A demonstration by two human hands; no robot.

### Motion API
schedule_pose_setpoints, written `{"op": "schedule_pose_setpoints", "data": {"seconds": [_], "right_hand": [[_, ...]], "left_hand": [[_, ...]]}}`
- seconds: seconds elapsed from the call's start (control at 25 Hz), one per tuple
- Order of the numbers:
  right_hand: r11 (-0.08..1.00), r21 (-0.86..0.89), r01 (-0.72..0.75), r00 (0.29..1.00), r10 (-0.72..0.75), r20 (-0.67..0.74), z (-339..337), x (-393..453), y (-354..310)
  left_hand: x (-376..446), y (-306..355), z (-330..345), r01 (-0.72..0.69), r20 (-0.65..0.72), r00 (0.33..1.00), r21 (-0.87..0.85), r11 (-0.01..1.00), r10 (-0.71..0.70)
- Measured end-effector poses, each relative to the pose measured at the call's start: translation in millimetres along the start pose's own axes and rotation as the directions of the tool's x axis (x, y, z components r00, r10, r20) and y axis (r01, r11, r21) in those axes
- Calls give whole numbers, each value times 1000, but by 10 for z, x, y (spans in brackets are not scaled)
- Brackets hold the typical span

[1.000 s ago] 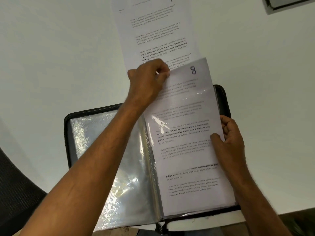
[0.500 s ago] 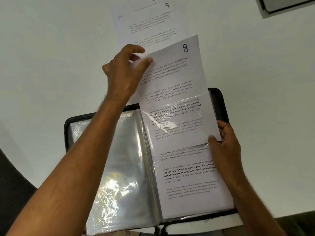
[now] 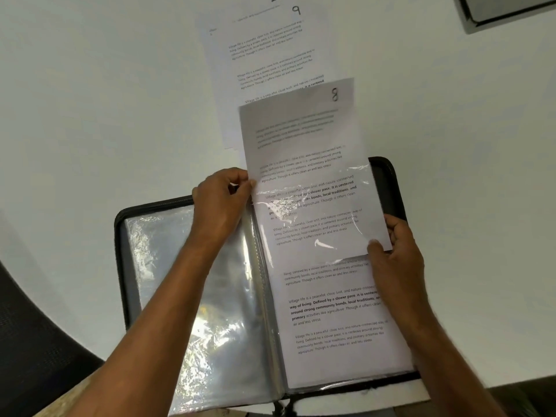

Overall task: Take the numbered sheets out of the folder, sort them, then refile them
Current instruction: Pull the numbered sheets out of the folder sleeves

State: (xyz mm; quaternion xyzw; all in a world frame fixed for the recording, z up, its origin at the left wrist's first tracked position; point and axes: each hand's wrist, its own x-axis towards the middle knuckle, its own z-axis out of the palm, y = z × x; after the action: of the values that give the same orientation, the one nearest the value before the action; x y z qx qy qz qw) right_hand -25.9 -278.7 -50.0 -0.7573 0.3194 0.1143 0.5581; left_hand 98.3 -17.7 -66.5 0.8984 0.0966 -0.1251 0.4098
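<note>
Left hand point(image 3: 221, 203) pinches left edge of sheet 8 point(image 3: 304, 164), which sticks about half out of the right-page sleeve. Right hand point(image 3: 394, 251) grips sleeve and sheet at the opposite edge. Folder point(image 3: 388, 182) open beneath both. Sheet 9 point(image 3: 264, 55) lies beyond on the table point(image 3: 90, 85).

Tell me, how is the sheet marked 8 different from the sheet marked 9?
The sheet marked 8 is half inside the folder's plastic sleeve, pinched at its edge by the left hand and its lower corner by the right hand; the sheet marked 9 lies flat on the table, untouched. Sheet 8 overlaps sheet 9's lower part. Both are white pages of printed paragraphs with a handwritten number at the top right.
</note>
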Motion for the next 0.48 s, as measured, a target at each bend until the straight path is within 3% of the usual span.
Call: {"op": "schedule_pose_setpoints", "data": {"seconds": [0.2,0.48], "right_hand": [[1000,25,-1,1000,1,-13,-8,26,5],[1000,-2,10,999,-10,-38,-10,66,43]], "left_hand": [[247,270,-55,112,-48,989,-373,921,-140],[956,502,-104,90,-143,972,-510,855,-188]]}}
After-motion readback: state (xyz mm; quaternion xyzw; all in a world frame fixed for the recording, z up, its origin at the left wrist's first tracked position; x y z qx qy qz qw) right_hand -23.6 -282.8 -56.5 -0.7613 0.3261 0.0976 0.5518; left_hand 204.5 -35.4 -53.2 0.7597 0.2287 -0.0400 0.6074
